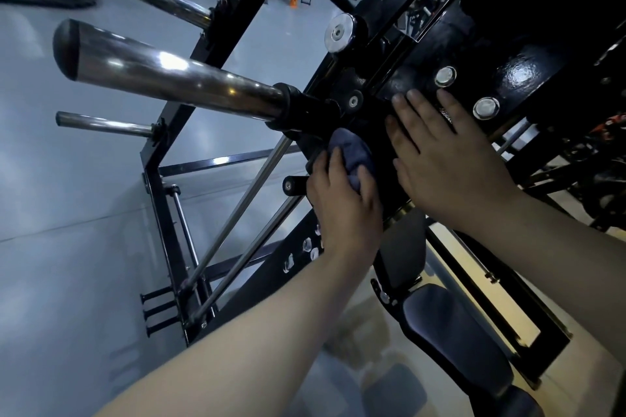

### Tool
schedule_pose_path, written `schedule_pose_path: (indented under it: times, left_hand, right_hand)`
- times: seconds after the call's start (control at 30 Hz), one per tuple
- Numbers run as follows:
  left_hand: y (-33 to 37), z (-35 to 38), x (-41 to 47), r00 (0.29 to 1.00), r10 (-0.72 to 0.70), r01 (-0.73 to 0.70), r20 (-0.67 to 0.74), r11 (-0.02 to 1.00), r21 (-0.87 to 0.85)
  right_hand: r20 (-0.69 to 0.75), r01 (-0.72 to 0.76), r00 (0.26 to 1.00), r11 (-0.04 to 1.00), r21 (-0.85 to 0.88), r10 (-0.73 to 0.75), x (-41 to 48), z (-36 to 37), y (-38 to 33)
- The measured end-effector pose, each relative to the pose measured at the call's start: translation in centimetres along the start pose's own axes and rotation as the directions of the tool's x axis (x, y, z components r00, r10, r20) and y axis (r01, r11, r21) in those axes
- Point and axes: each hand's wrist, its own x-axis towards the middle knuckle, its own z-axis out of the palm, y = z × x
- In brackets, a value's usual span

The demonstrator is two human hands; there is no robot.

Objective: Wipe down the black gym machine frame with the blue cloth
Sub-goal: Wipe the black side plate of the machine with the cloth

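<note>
Now the left hand (pixel 342 203) is clenched around the bunched blue cloth (pixel 354 159), pressing it onto the black frame (pixel 528 68) just below where the big chrome bar (pixel 176 81) joins it. The right hand (pixel 447 159) lies open and flat on the frame beside it, fingers spread, gripping nothing — bracing, it seems. How far along? Hard to call: the paint near the round bolts (pixel 445 75) shines, but whether from wiping or just the lighting cannot be told. Pale smudges (pixel 310 247) show on the lower beam by the left wrist — that stretch looks untouched, and most of the frame probably lies ahead.
</note>
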Motion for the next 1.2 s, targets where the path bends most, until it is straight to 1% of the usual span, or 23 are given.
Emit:
schedule_pose_path:
  times: [0.1,0.17,0.23,0.33,0.4,0.5,0.57,0.6,0.7,0.77,0.83,0.9,1.0,1.07,1.2]
  left_hand:
    - [0.0,-0.6,-3.8,0.978,0.198,-0.202,0.06,0.976,0.075]
    - [0.0,-0.7,-4.5,0.969,0.226,-0.234,0.101,0.969,0.077]
    - [0.4,-0.3,-2.0,0.979,0.186,-0.191,0.079,0.979,0.064]
    - [1.8,0.1,2.8,0.993,0.084,-0.087,0.076,0.996,0.031]
    - [1.9,0.1,4.0,0.996,0.05,-0.05,0.078,0.999,0.001]
    - [0.6,-0.5,0.5,0.993,0.104,-0.104,0.05,0.994,0.015]
    - [-1.0,-1.0,-2.9,0.987,0.161,-0.161,0.025,0.987,-0.006]
    - [-1.9,-1.2,-4.1,0.987,0.158,-0.157,0.029,0.987,-0.027]
    - [-4.2,-1.7,-6.6,0.996,0.073,-0.069,0.055,0.995,-0.076]
    - [-5.6,-2.0,-8.6,0.997,0.053,-0.053,0.047,0.999,-0.012]
    - [-6.4,-2.5,-9.6,0.999,-0.015,0.016,0.052,1.0,-0.017]
    - [-6.7,-2.5,-8.3,0.996,-0.082,0.083,0.036,0.996,-0.03]
    - [-5.9,-2.2,-4.4,0.991,-0.132,0.132,0.008,0.99,0.048]
    - [-5.7,-2.1,-3.7,0.992,-0.127,0.124,0.023,0.987,0.099]
    - [-7.0,-2.6,-6.6,0.997,-0.073,0.072,0.036,0.996,0.05]
  right_hand:
    - [0.005,0.007,1.0,1.0,-0.009,-0.007,0.1,0.0,0.1]
    - [0.018,0.022,1.0,0.999,-0.044,-0.022,0.0,0.0,0.2]
    - [0.024,0.015,1.0,0.998,-0.056,-0.013,0.1,-0.1,0.1]
    - [0.057,-0.004,0.998,1.0,-0.023,0.005,0.3,-0.4,-0.1]
    - [0.07,-0.01,0.998,1.0,-0.004,0.01,0.3,-0.5,-0.4]
    - [0.034,-0.013,0.999,0.998,0.067,0.011,-0.4,-0.2,-2.0]
    - [0.021,0.027,0.999,0.992,0.121,-0.03,-1.3,0.3,-3.4]
    - [0.037,0.06,0.997,0.989,0.135,-0.066,-1.7,0.5,-4.0]
    - [0.107,0.111,0.986,0.984,0.142,-0.127,-2.2,0.7,-4.6]
    - [0.137,0.109,0.983,0.986,0.128,-0.126,-2.2,0.6,-4.8]
    - [0.134,0.098,0.984,0.988,0.122,-0.114,-2.0,0.6,-5.1]
    - [0.131,0.105,0.984,0.989,0.104,-0.118,-2.0,0.8,-5.3]
    - [0.147,0.124,0.98,0.989,0.082,-0.136,-2.0,1.1,-5.4]
    - [0.159,0.136,0.977,0.988,0.068,-0.145,-2.0,1.2,-5.6]
    - [0.16,0.14,0.976,0.987,0.075,-0.15,-1.9,1.4,-6.1]
